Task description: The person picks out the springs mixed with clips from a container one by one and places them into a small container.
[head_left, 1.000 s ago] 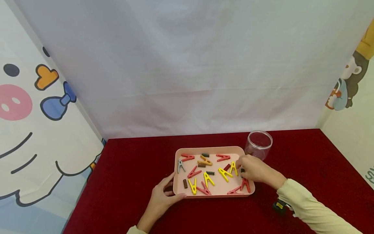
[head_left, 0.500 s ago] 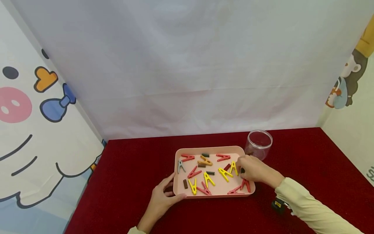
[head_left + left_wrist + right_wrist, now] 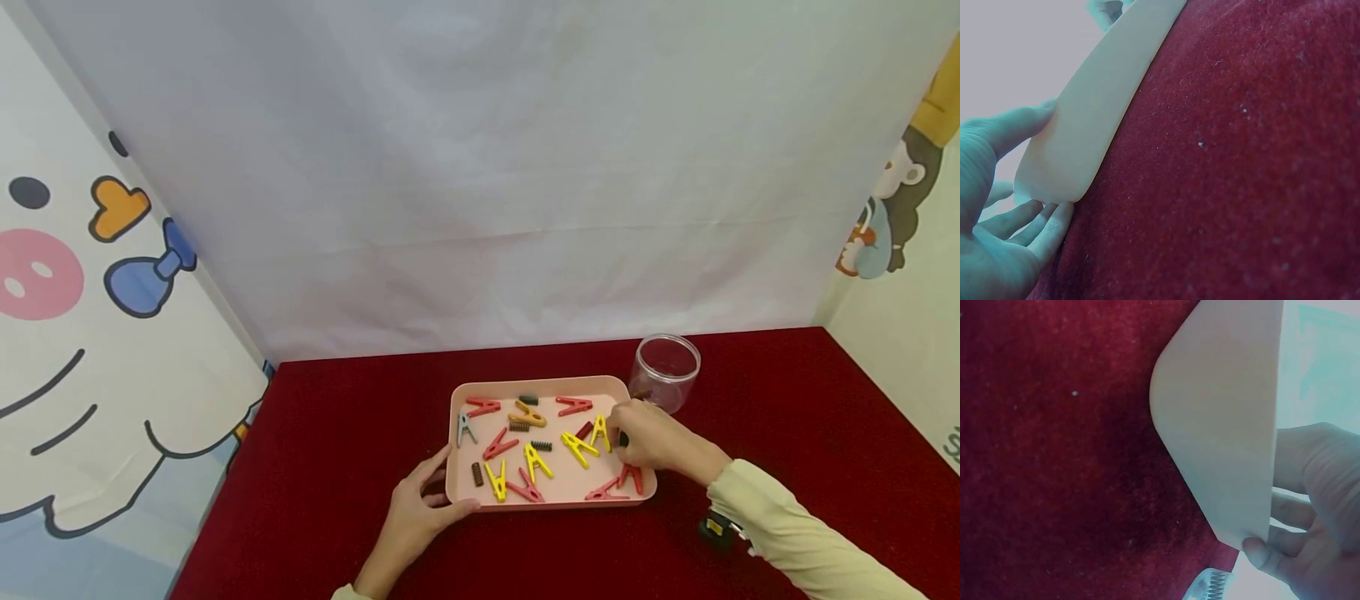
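Observation:
A pink tray (image 3: pixel 547 502) holds clothespins and small coil springs. My left hand (image 3: pixel 412 500) grips its front left corner; in the left wrist view the thumb (image 3: pixel 1029 125) lies along the wall and the fingers wrap the corner. My right hand (image 3: pixel 652 433) reaches over the tray's right wall, fingertips inside, around a dark spring (image 3: pixel 623 438); I cannot tell whether they pinch it. One fingertip (image 3: pixel 1255 550) touches the wall's edge in the right wrist view. Beside the right fingers lie a yellow clothespin (image 3: pixel 599 432) and a red clothespin (image 3: pixel 632 477).
A clear jar (image 3: pixel 666 371) with a brownish spring inside stands behind the right hand, close to the tray's back right corner. Beneath the right sleeve (image 3: pixel 795 525) shows a small black device (image 3: pixel 716 529). A dark red cloth (image 3: pixel 337 433) covers the table, with a pale curtain (image 3: pixel 487 183) behind.
My right fingers have drawn slightly closer around the dark spring, covering more of it. The left hand keeps its place on the tray, and the view has shifted a little.

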`<state>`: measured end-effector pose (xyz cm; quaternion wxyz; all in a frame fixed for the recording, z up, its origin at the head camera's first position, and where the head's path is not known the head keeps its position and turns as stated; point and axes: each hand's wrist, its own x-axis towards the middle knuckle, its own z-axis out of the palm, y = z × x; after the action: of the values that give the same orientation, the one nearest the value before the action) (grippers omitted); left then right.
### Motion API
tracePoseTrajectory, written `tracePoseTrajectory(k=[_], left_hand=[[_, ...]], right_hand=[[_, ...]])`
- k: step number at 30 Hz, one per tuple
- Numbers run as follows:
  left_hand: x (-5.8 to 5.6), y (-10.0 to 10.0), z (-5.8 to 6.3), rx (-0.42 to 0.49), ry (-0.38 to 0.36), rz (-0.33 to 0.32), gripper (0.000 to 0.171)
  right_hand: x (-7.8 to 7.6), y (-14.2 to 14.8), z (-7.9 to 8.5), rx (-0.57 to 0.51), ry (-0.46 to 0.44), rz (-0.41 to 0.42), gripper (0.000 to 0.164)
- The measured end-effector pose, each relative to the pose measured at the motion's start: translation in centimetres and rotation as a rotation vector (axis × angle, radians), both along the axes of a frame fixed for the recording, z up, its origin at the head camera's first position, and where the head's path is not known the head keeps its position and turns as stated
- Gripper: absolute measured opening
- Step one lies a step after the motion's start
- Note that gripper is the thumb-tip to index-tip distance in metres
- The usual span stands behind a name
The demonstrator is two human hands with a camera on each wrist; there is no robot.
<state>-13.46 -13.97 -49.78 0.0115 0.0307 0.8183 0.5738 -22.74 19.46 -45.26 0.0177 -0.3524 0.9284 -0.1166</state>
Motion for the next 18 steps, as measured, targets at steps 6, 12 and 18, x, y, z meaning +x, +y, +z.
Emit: tracePoseTrajectory(k=[6,12,18], left_hand=[[0.0,0.0,0.1,0.008,-0.033,0.006,0.081],[0.1,0.0,0.1,0.002,-0.031,0.009,0.081],[0.1,0.1,0.1,0.009,-0.026,0.010,0.080]], right_hand=[[-0.1,0.4,0.0,-0.097,0.025,-0.015,0.010],[0.4,0.8,0.7,-0.260,-0.071,-0.056,0.008],[0.9,1.4,1.5,-0.361,-0.028,-0.040,0.014]])
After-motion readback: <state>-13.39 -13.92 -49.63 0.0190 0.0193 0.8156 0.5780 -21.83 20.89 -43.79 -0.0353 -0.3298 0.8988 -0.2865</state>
